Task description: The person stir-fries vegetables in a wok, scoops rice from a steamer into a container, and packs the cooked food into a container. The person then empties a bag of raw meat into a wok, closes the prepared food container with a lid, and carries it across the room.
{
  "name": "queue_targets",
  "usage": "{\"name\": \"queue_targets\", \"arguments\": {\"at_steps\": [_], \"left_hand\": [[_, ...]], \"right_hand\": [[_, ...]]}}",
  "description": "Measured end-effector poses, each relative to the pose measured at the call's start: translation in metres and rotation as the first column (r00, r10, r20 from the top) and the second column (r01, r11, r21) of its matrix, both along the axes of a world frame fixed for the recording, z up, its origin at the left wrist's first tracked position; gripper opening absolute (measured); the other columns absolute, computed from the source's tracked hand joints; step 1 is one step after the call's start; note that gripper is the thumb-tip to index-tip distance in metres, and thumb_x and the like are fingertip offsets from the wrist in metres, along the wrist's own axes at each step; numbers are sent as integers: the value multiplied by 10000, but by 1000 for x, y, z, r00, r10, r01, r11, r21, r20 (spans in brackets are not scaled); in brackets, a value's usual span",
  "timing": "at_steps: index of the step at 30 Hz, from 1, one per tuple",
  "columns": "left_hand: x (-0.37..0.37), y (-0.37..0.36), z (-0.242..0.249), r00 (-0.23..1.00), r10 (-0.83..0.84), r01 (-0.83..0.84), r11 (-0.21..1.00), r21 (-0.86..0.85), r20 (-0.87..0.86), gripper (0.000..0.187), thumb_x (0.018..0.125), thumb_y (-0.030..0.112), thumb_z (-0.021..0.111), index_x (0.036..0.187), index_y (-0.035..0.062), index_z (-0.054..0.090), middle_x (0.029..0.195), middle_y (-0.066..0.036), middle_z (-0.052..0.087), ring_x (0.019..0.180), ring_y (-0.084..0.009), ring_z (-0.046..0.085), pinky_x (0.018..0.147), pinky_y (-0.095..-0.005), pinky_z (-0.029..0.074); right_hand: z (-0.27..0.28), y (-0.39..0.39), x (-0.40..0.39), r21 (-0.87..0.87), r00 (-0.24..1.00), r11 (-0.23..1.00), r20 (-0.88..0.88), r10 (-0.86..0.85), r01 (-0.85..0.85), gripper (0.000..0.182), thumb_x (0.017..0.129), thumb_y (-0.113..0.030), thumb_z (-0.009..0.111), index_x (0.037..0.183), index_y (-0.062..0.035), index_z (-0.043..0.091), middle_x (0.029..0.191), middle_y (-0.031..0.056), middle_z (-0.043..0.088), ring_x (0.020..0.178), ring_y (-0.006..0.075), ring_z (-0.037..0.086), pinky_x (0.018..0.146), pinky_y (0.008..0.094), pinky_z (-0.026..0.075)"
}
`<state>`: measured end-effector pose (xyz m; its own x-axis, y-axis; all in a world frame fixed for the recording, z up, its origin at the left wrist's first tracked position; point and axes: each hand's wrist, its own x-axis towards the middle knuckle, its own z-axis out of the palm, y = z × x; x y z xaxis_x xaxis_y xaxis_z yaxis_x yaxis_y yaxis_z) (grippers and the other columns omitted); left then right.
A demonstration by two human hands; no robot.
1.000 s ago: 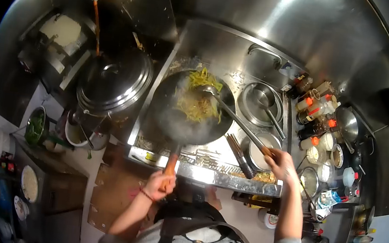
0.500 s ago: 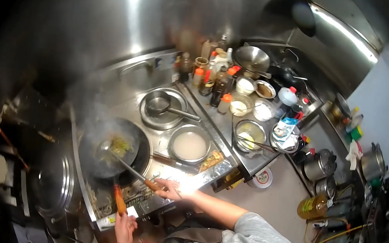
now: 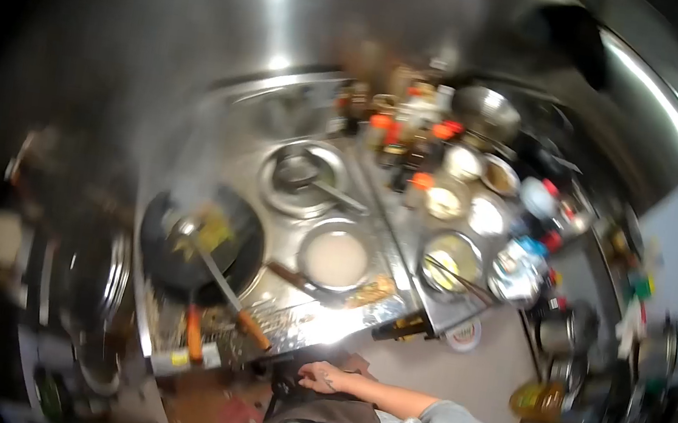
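A dark wok [image 3: 241, 254] sits over the burner on the left of the steel stove, with yellow-green food [image 3: 213, 227] and rising steam in it. A ladle [image 3: 215, 274] leans in the wok, its bowl in the food and its wooden grip over the stove's front edge; no hand touches it. The wok's orange-brown handle [image 3: 194, 333] points toward me, also unheld. My right hand [image 3: 322, 377] is low in front of the stove edge, by the dark apron. Its fingers look bent, but blur hides whether they grip anything. My left hand is out of view.
A pan of cloudy liquid [image 3: 336, 259] and a basin holding a metal dipper [image 3: 302, 169] stand right of the wok. Sauce bottles [image 3: 417, 140] crowd the side counter, near a bowl with chopsticks [image 3: 450, 262]. Large pots [image 3: 87, 272] stand at left.
My right hand has let go of the ladle and moved down toward the apron. My left hand has released the wok handle and left the view. The camera has shifted, blurring the scene.
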<state>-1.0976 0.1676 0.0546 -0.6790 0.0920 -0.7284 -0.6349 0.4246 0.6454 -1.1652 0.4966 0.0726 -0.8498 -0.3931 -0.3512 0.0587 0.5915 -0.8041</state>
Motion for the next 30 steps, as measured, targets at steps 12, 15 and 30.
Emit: {"name": "queue_targets", "arguments": {"at_steps": [12,15,30], "left_hand": [[203,-3,-45,862,488,-506,822,-262,-134,440,790,413,506,1050,64,566,1034,-145,575,965,-274,541,847,-336,411],[253,-15,-80,844,526,-530,793,-301,-99,442,783,414,507,1023,50,576,1015,-157,580,955,-288,546,835,-353,418],[460,-228,-97,-12,945,-961,-101,-257,-327,390,736,267,548,1059,48,543,985,-153,588,910,-292,558,813,-355,442]], "right_hand": [[-66,-38,-14,63,796,801,-89,598,-595,242,788,-102,551,996,20,560,820,151,629,780,197,613,683,294,476],[-59,-76,-14,37,805,805,36,592,-593,267,796,-131,546,1006,34,560,813,149,630,784,196,617,675,294,482],[-24,-463,98,126,495,488,35,868,-864,278,807,-142,551,1037,14,542,807,104,631,711,154,593,634,289,472]]}}
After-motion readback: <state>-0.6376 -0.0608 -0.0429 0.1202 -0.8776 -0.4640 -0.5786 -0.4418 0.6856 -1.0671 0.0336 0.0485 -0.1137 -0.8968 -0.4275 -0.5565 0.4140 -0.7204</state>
